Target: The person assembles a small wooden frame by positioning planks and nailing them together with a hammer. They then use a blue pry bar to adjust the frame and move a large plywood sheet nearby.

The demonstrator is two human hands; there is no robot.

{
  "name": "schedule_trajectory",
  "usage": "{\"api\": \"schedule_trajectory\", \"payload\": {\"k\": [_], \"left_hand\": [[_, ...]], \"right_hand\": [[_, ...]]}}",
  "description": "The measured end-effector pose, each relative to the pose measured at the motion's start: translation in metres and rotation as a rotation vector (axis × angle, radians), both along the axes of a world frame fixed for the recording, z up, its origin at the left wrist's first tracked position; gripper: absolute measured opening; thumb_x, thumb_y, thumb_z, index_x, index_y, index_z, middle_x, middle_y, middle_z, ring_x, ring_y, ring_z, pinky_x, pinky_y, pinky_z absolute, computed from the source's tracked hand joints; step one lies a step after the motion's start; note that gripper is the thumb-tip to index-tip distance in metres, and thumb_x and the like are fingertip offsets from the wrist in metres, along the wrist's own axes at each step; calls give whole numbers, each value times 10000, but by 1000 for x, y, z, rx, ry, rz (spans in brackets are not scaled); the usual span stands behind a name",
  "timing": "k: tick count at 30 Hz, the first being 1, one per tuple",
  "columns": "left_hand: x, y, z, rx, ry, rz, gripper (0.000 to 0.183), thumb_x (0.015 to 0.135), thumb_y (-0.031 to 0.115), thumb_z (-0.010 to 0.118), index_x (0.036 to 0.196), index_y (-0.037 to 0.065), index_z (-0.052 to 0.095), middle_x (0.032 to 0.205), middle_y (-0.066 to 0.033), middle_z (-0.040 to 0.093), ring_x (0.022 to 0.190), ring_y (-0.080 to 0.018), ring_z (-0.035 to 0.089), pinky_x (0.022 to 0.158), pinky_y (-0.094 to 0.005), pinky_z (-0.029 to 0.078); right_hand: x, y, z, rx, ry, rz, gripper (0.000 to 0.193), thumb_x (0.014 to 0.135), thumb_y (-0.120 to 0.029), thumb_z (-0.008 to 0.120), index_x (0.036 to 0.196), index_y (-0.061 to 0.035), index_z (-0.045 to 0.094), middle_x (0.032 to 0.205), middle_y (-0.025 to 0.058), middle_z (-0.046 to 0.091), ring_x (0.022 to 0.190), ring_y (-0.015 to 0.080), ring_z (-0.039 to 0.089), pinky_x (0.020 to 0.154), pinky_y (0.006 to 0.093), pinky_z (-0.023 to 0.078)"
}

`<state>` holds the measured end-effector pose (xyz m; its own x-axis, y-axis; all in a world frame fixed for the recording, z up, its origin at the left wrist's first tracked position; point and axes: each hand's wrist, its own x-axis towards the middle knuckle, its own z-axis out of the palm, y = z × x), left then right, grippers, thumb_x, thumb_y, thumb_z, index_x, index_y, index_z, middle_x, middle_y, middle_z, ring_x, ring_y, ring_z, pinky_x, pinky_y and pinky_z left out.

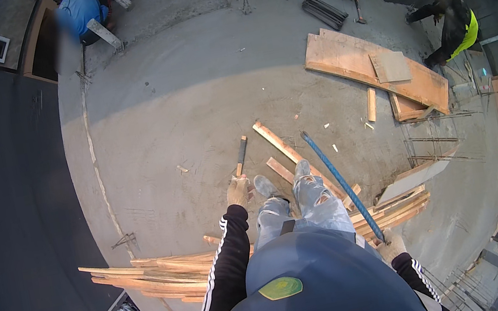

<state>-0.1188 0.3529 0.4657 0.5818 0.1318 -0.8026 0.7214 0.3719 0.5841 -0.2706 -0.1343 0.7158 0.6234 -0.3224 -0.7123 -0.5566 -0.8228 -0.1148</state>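
Note:
My left hand (238, 191) is closed around the near end of a hammer (241, 155). Its black-gripped wooden handle points away from me, and its head is hidden in my fingers. Lower right, my right hand (391, 246) grips the near end of a long blue metal bar (338, 177), which slants forward and left past my knee. Between the two tools, a long wooden batten (277, 141) and a shorter wood piece (280, 170) lie on the concrete by my shoes.
Piled planks (157, 277) lie on both sides of my legs. Right of them are a pale board (420, 177), protruding rebar (434, 140) and large plywood panels (352, 62). One person in a high-visibility vest (461, 27) bends at the right; another in blue (81, 12) crouches far left.

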Motion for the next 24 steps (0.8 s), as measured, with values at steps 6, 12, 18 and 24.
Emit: {"api": "schedule_trajectory", "payload": {"k": [6,12,18,24], "left_hand": [[99,-52,1,-202,140,104,491,936,570,674,1227,176,645,1137,-78,676,969,-287,664,833,-479,508],[111,-49,-17,-450,-40,456,235,1012,304,618,1069,78,647,940,-111,701,836,-283,692,704,-435,578],[89,-76,-33,-352,-205,758,207,991,284,646,975,80,678,860,-74,716,791,-218,705,643,-379,555],[113,-108,16,481,-139,203,354,991,354,552,986,34,703,926,-186,727,869,-347,704,788,-445,527]], "right_hand": [[8,-8,50,132,-61,59,280,880,-259,750,863,-26,595,763,220,668,766,411,686,662,438,520],[10,-17,42,53,100,107,273,866,-260,751,859,-26,609,757,215,671,756,402,690,660,437,525],[20,-14,15,-5,89,58,268,853,-261,751,856,-25,623,752,211,674,745,393,694,657,436,530],[14,-13,7,-20,119,39,264,839,-262,752,853,-24,637,746,206,677,734,383,698,655,435,534]]}}
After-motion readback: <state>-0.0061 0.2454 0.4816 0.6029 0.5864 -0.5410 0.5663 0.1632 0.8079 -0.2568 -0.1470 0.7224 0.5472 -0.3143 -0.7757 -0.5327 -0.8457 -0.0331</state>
